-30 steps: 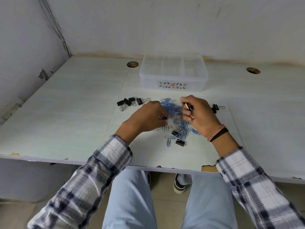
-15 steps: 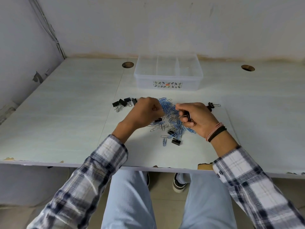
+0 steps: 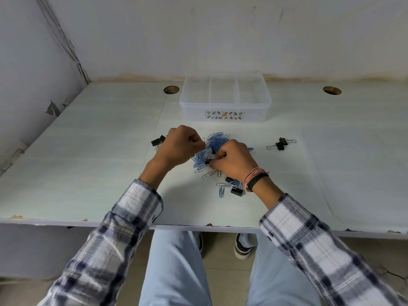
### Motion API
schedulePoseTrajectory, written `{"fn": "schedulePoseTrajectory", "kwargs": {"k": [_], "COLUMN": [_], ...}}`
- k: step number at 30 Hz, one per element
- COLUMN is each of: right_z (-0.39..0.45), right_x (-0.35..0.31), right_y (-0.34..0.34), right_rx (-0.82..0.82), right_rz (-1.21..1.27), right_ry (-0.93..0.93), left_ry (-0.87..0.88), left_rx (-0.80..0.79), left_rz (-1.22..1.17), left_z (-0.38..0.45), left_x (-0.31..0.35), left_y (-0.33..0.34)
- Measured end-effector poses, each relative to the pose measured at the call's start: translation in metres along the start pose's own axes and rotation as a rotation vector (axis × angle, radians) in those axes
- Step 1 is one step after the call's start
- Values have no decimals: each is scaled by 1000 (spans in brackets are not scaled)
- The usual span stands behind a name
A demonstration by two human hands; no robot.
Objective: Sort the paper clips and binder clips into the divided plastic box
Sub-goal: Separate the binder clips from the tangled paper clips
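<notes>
A clear divided plastic box (image 3: pixel 225 117) stands at the back of the white table, and I see nothing in its compartments. A heap of blue paper clips (image 3: pixel 217 139) mixed with silver ones lies mid-table. Black binder clips lie left of the heap (image 3: pixel 157 141), at the right (image 3: pixel 280 144) and near my right wrist (image 3: pixel 236 192). My left hand (image 3: pixel 178 147) hovers at the heap's left edge with its fingers curled shut; what they hold is hidden. My right hand (image 3: pixel 235 162) rests on the heap, pinching a black binder clip (image 3: pixel 224 154).
Two round cable holes (image 3: pixel 171 89) (image 3: pixel 331 90) sit in the tabletop (image 3: pixel 99 151) either side of the box. Walls close off the back and left. The chipped front edge runs just above my knees.
Both hands drew closer together over the heap. My right hand dropped lower onto the clips with its binder clip, and my left hand curled tighter and lifted slightly.
</notes>
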State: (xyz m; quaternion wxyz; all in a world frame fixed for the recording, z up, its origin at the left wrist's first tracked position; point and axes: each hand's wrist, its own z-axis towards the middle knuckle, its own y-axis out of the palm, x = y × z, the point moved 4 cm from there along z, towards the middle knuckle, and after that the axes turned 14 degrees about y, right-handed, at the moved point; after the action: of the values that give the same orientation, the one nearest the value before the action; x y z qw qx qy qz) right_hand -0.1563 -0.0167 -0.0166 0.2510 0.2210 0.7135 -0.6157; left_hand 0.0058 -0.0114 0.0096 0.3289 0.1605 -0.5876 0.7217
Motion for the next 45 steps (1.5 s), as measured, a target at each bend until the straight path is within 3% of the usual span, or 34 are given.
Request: {"fn": "schedulePoseTrajectory", "kwargs": {"k": [6,12,18,31,34,37,41,43,45], "right_z": [0,0,2,5,0,2,11,12,16], "right_x": [0,-8,1,-17,-14,1,32,46,60], "right_y": [-2,6,-9,12,2,-18,-41,-55,-69], "right_rx": [60,-26,-63,-14,-30,-47,-354,-408,-384], "right_rz": [-20,-192,57,-202,29,426,1148,1329,1360], "right_ry": [-51,-186,-144,-250,-210,-11,333,430,483], "left_ry": [-38,-76,-123,-194,-193,-161,-64,-5,60], "left_rx": [-12,-22,-11,-48,-48,-60,-75,-45,-9], "left_rz": [7,-35,-56,-96,-110,-78,80,153,198], "left_z": [-1,-2,-5,-13,-14,-13,-8,-4,1], "left_x": [-7,-11,-17,-22,-23,-21,-11,-4,3], "left_y": [2,7,7,9,8,8,11,12,15]}}
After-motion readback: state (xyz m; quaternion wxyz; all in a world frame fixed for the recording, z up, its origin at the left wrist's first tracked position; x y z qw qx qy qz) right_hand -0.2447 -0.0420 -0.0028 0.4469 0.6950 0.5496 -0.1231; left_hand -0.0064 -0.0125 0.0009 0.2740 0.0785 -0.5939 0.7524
